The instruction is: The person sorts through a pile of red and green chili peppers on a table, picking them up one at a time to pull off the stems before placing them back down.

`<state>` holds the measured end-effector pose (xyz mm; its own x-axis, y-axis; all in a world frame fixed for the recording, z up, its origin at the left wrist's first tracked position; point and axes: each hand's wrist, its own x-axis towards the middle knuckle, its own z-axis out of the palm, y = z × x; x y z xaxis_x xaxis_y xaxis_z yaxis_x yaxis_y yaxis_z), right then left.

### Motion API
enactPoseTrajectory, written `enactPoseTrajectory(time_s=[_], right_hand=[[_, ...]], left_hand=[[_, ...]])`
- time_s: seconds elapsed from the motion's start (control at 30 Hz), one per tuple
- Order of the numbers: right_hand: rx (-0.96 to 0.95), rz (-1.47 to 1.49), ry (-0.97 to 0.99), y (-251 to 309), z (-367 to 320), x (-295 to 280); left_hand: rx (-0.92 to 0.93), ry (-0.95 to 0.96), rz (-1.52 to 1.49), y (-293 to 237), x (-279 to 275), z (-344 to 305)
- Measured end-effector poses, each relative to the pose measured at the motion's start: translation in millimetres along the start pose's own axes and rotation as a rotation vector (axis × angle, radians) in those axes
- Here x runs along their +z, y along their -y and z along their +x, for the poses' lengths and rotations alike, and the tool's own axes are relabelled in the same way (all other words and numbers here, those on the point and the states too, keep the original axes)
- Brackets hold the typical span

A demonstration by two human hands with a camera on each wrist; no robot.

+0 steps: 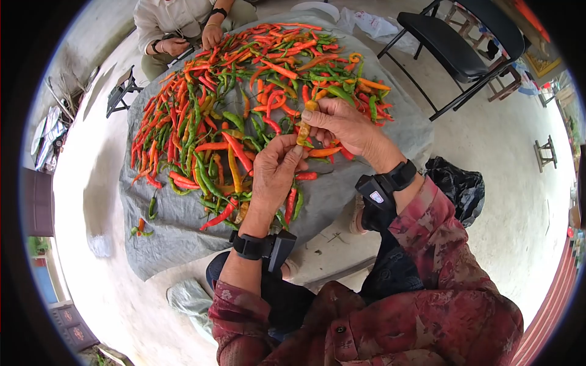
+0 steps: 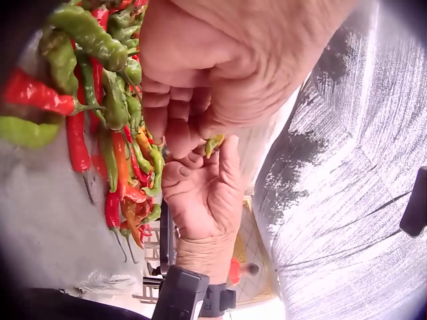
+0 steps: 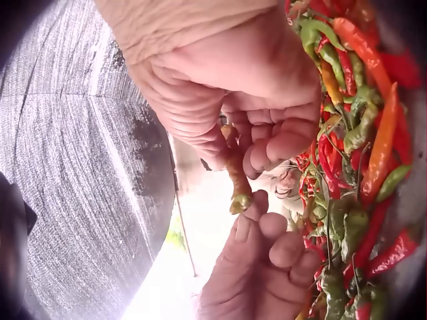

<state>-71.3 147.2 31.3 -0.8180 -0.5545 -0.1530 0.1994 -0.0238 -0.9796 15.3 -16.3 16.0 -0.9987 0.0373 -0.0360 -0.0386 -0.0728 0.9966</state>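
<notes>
A brownish-yellow chili pepper (image 1: 307, 124) is held over the pile between both hands. My right hand (image 1: 348, 128) pinches its upper part between thumb and fingers; in the right wrist view the pepper (image 3: 237, 175) hangs from that grip. My left hand (image 1: 276, 171) has thumb and fingertips pinched together at the pepper's lower end. In the left wrist view only a small greenish tip of the pepper (image 2: 213, 145) shows between the hands. Red, green and orange peppers (image 1: 213, 152) lie heaped beneath and beyond the hands.
The peppers lie on a grey cloth (image 1: 165, 238). Across the heap, another person's hands (image 1: 210, 36) are at its far edge. A black folding chair (image 1: 445, 55) stands at the right, a black plastic bag (image 1: 458, 189) below it, a small stool (image 1: 124, 91) at the left.
</notes>
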Motion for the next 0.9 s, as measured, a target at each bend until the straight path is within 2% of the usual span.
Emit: enactPoseTrajectory(time_s=[0.13,0.2,0.33,0.4,0.43,0.47,0.53,0.57,0.6,0.67,0.7,0.73,0.8,0.87,0.9], right_hand=[[-0.004,0.002,0.001,-1.0,2.7,2.2],[0.113,-0.165,0.164,5.2,5.6,-0.1],[0.195,-0.351,0.229,7.0,23.9,0.7],[-0.081,0.352,-0.065,-1.9,37.2,3.4],[-0.109,0.392,-0.181,-1.3,41.7,3.2],[-0.109,0.39,-0.176,-3.4,44.0,5.2],[-0.108,0.004,-0.267,-8.7,46.2,14.4],[-0.168,-0.316,-0.227,-13.5,46.8,19.4],[-0.167,-0.316,-0.224,-19.0,48.4,24.3],[-0.381,-0.954,-0.156,-29.5,52.2,33.1],[-0.354,-1.079,-0.174,-29.1,51.0,38.6],[-0.357,-1.08,-0.17,-27.8,49.0,42.9],[-0.223,-1.194,-0.055,-25.9,46.8,48.3],[-0.287,-1.185,-0.06,-28.4,47.4,48.6],[-0.18,-1.146,-0.034,-26.2,47.0,48.5]], left_hand=[[0.03,-0.096,0.058,-2.2,-5.2,-3.7],[0.125,-0.234,0.042,-2.0,-10.7,-4.9],[0.143,-0.325,0.027,-10.8,-18.1,-9.8],[0.162,-0.327,-0.011,-8.8,-21.4,-11.9],[0.174,-0.333,-0.015,-10.3,-21.8,-13.8],[0.188,-0.338,-0.018,-11.9,-23.0,-14.6],[0.185,-0.347,-0.031,-13.2,-27.7,-15.7],[0.179,-0.352,-0.044,-13.4,-29.8,-16.5],[0.178,-0.354,-0.044,-14.5,-31.3,-17.0],[0.207,-0.365,-0.049,-17.3,-32.9,-18.1],[0.208,-0.37,-0.051,-16.6,-33.4,-18.8],[0.222,-0.358,-0.057,-15.5,-33.3,-19.2],[0.239,-0.346,-0.062,-14.9,-33.6,-19.2],[0.227,-0.345,-0.038,-14.5,-34.2,-19.5],[0.228,-0.347,-0.039,-14.7,-34.7,-19.2]])
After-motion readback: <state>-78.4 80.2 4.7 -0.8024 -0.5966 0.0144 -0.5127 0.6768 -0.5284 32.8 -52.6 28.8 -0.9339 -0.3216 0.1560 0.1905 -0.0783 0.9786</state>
